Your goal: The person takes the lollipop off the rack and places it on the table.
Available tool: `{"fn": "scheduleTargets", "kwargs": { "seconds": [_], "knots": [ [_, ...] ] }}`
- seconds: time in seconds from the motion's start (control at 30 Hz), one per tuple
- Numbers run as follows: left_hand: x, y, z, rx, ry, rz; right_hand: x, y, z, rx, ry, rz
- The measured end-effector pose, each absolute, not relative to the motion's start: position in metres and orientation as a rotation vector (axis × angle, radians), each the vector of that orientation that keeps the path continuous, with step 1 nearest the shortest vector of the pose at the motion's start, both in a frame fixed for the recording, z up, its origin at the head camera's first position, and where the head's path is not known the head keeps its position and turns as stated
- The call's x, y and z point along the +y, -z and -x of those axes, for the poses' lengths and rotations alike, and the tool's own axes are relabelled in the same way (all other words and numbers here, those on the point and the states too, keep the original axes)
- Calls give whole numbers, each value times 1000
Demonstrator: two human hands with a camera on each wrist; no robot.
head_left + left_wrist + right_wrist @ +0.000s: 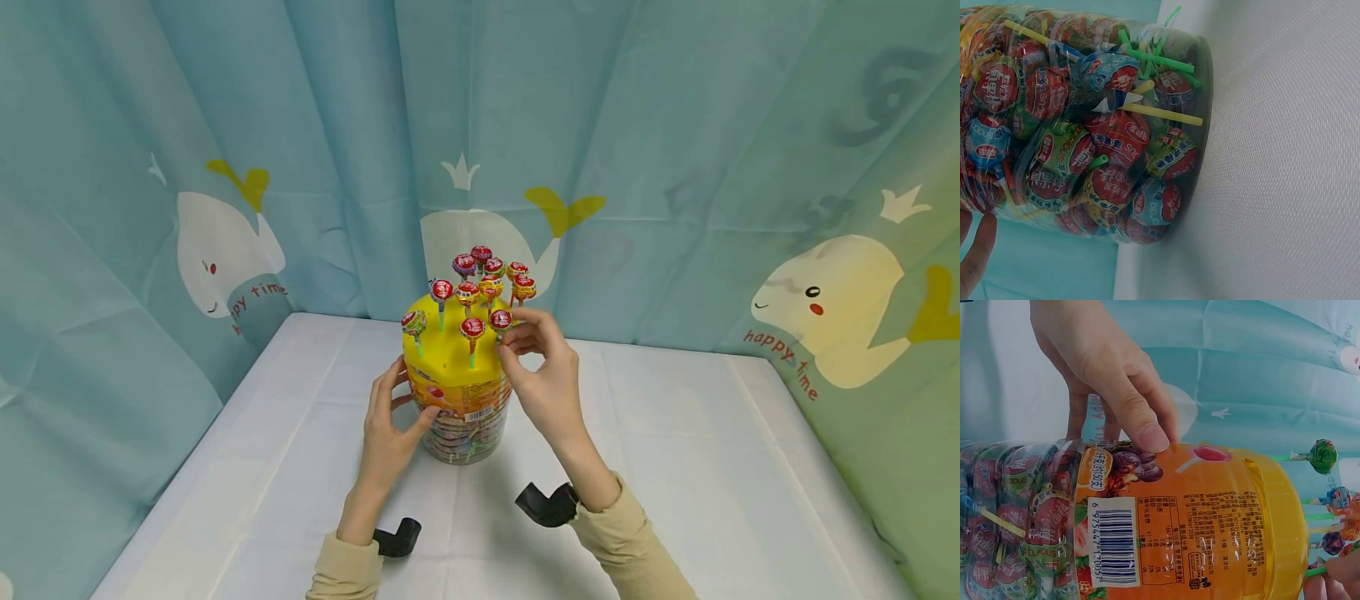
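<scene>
A clear plastic jar (467, 437) full of wrapped lollipops stands upright on the table, with an orange label (1129, 487) round its upper part. Several lollipops (472, 329) stand stick-down in its yellow lid (444, 367). My left hand (386, 433) holds the jar by its left side, thumb on the label and fingers spread behind. With thumb and fingertips my right hand (551, 379) pinches the stick of a red-topped lollipop (500, 320) at the lid's right edge. A green stick (1316, 571) shows beside its fingers in the right wrist view. The stick's lower end is hidden in the head view.
A white cloth covers the table (675, 467). Close behind the jar hangs a blue-green curtain (495, 100) printed with whales. Black curved pieces are at both wrists, the right one (547, 505) nearer the jar.
</scene>
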State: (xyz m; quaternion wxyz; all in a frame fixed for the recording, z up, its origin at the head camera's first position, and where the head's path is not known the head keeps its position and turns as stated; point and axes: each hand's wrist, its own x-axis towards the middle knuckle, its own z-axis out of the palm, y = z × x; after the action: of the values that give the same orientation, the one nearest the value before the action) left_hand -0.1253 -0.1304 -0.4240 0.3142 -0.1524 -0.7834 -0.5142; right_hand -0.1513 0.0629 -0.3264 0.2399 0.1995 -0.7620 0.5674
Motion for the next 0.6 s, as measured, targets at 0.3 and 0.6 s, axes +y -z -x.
{"fn": "scheduleTargets", "kwargs": {
  "seconds": [0.3, 0.6],
  "knots": [
    [-130, 424, 125, -2071, 1360, 393, 62, 325, 151, -2074, -1546, -538],
    [-129, 424, 125, -2074, 1361, 389, 61, 317, 151, -2036, -1551, -554]
  ]
}}
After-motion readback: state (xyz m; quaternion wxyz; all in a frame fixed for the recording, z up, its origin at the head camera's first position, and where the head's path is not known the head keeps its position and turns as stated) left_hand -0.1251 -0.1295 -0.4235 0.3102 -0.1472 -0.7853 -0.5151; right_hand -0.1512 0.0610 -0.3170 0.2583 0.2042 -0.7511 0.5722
